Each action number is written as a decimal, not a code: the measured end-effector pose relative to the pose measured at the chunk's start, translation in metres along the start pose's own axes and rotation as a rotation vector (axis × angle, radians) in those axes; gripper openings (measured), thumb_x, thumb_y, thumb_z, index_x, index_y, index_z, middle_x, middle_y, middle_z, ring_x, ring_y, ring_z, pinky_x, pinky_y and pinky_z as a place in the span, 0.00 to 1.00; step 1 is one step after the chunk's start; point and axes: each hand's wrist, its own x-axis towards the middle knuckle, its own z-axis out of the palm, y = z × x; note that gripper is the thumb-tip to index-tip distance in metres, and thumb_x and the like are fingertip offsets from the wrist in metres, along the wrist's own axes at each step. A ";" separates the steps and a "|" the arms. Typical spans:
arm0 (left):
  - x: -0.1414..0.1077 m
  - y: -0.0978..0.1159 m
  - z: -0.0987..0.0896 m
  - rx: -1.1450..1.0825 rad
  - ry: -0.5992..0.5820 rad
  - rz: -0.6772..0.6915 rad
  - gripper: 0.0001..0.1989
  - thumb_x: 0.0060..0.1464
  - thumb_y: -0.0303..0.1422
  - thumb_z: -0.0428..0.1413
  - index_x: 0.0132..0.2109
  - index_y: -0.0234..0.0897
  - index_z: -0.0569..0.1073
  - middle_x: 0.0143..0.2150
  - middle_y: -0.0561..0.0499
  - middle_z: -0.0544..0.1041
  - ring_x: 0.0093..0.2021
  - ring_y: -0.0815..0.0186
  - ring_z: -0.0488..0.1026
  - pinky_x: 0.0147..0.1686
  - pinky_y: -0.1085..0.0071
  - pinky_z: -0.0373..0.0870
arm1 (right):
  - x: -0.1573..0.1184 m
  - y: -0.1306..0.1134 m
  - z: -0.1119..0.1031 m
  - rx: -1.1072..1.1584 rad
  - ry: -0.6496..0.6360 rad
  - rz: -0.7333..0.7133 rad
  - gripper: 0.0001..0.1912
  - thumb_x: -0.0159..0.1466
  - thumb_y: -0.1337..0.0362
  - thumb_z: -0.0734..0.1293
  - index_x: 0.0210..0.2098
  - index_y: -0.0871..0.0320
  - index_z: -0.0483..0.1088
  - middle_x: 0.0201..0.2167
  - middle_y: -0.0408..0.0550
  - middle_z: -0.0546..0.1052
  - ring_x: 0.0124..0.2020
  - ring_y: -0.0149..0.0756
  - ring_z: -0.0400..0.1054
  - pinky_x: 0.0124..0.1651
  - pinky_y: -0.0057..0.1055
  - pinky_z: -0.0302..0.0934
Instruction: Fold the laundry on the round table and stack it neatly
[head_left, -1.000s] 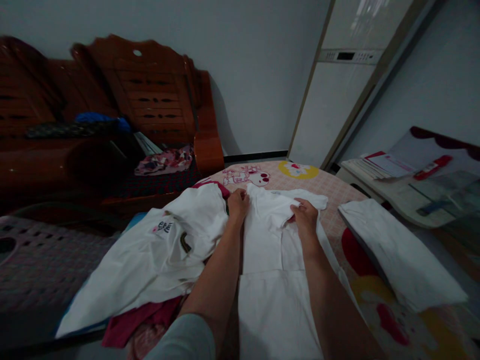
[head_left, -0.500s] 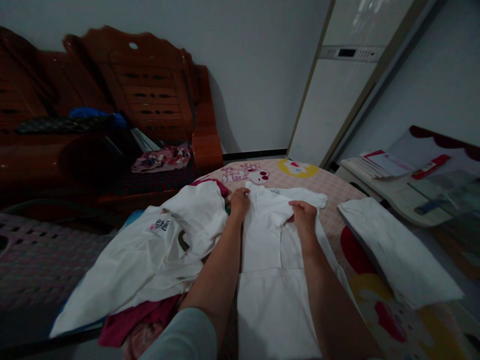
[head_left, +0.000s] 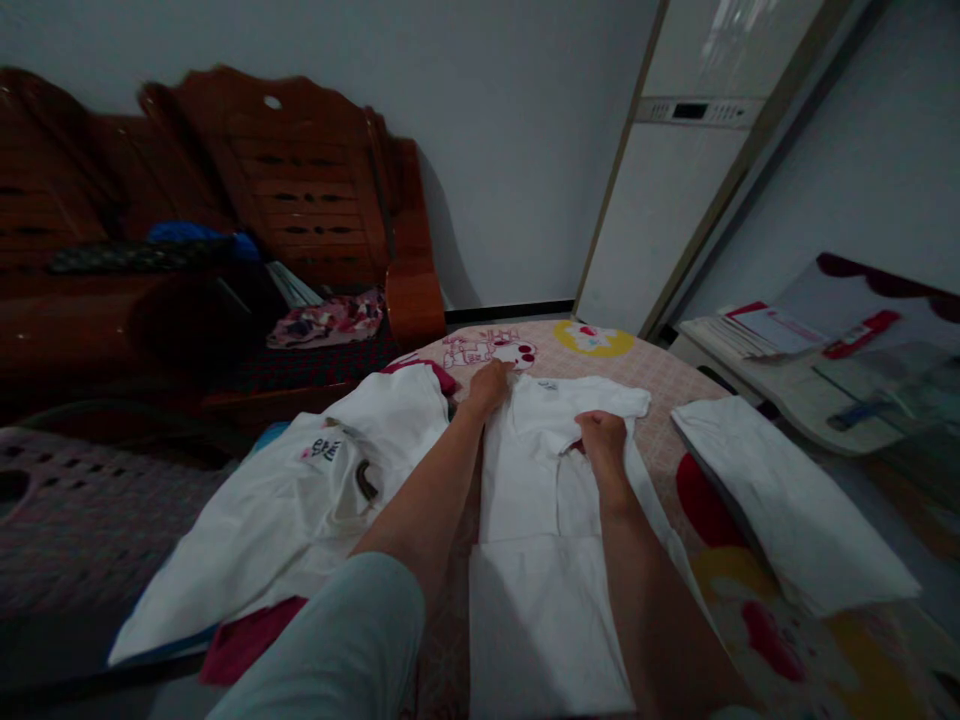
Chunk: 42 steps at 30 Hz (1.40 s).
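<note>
White shirt laid out between two hands, loose laundry on one side, a folded garment on the other.
Far left, a lettered white garment (head_left: 259, 535) lies rumpled over magenta cloth (head_left: 251, 640); the left forearm passes close beside it, so a brushing elbow could drag it across. The left hand (head_left: 489, 388) is at the shirt's upper left corner; whether its fingers grip or merely press, I cannot tell. The white shirt (head_left: 521, 480) lies lengthwise on the pink checked tablecloth (head_left: 664, 430), and uneven pulling could skew or crease it. The right hand (head_left: 602, 435) appears to pinch a fabric edge; a slipping pinch would likely let that edge crumple. Rightmost, the folded white garment (head_left: 795, 505) could be knocked askew by a wide right-arm sweep.
</note>
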 end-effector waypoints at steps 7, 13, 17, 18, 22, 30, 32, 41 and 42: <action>0.009 -0.008 -0.014 0.012 0.038 -0.042 0.15 0.57 0.27 0.53 0.50 0.37 0.77 0.51 0.44 0.77 0.53 0.61 0.72 0.54 0.69 0.67 | 0.001 0.005 0.003 0.030 0.003 0.009 0.14 0.50 0.59 0.64 0.25 0.60 0.78 0.18 0.47 0.76 0.29 0.40 0.72 0.33 0.29 0.64; 0.011 -0.019 -0.027 -0.014 0.073 -0.213 0.15 0.55 0.24 0.52 0.47 0.36 0.77 0.48 0.44 0.79 0.50 0.60 0.74 0.50 0.68 0.68 | 0.002 0.003 0.002 0.220 0.050 -0.049 0.18 0.51 0.60 0.61 0.32 0.61 0.79 0.24 0.46 0.78 0.27 0.37 0.71 0.32 0.30 0.65; 0.009 -0.021 -0.024 0.051 0.088 -0.274 0.13 0.57 0.27 0.52 0.48 0.37 0.76 0.51 0.42 0.78 0.51 0.58 0.74 0.49 0.66 0.68 | 0.007 0.003 0.007 0.378 0.104 -0.157 0.17 0.51 0.60 0.62 0.33 0.61 0.79 0.31 0.49 0.80 0.34 0.38 0.72 0.40 0.33 0.66; 0.008 -0.022 -0.023 0.070 0.079 -0.268 0.13 0.58 0.28 0.52 0.48 0.37 0.75 0.51 0.42 0.77 0.51 0.57 0.74 0.49 0.66 0.68 | 0.007 0.003 0.007 0.412 0.092 -0.143 0.18 0.51 0.59 0.63 0.34 0.62 0.79 0.31 0.50 0.80 0.34 0.38 0.72 0.39 0.33 0.66; 0.005 -0.024 -0.020 0.093 0.031 -0.227 0.12 0.60 0.33 0.51 0.49 0.39 0.73 0.51 0.43 0.77 0.52 0.57 0.73 0.48 0.65 0.68 | 0.002 -0.005 0.004 0.493 -0.088 -0.079 0.27 0.53 0.55 0.67 0.48 0.64 0.76 0.24 0.43 0.74 0.25 0.32 0.66 0.28 0.28 0.62; 0.008 -0.022 -0.030 0.140 0.053 -0.064 0.13 0.63 0.36 0.49 0.51 0.40 0.71 0.48 0.44 0.78 0.50 0.55 0.74 0.47 0.63 0.69 | -0.017 -0.028 -0.010 0.394 -0.597 -0.223 0.35 0.48 0.62 0.72 0.56 0.61 0.71 0.18 0.34 0.66 0.18 0.25 0.53 0.22 0.23 0.52; 0.010 -0.023 -0.027 0.145 0.063 -0.011 0.13 0.63 0.34 0.48 0.51 0.39 0.71 0.48 0.44 0.78 0.50 0.56 0.74 0.48 0.64 0.68 | -0.015 -0.028 -0.010 0.383 -0.525 -0.231 0.29 0.51 0.62 0.69 0.53 0.61 0.74 0.15 0.34 0.63 0.17 0.25 0.49 0.21 0.24 0.48; 0.009 -0.025 -0.010 0.180 0.051 0.054 0.21 0.59 0.27 0.51 0.60 0.36 0.67 0.62 0.39 0.67 0.60 0.55 0.66 0.58 0.61 0.64 | -0.019 -0.032 -0.022 0.105 -0.553 -0.047 0.30 0.47 0.71 0.65 0.51 0.65 0.74 0.14 0.36 0.66 0.14 0.27 0.57 0.19 0.24 0.52; 0.004 -0.020 -0.010 0.159 0.087 0.033 0.23 0.59 0.26 0.51 0.61 0.34 0.65 0.64 0.38 0.65 0.62 0.55 0.64 0.59 0.61 0.63 | -0.019 -0.032 -0.021 0.099 -0.566 -0.043 0.29 0.49 0.69 0.66 0.51 0.65 0.74 0.15 0.38 0.68 0.15 0.28 0.58 0.20 0.25 0.54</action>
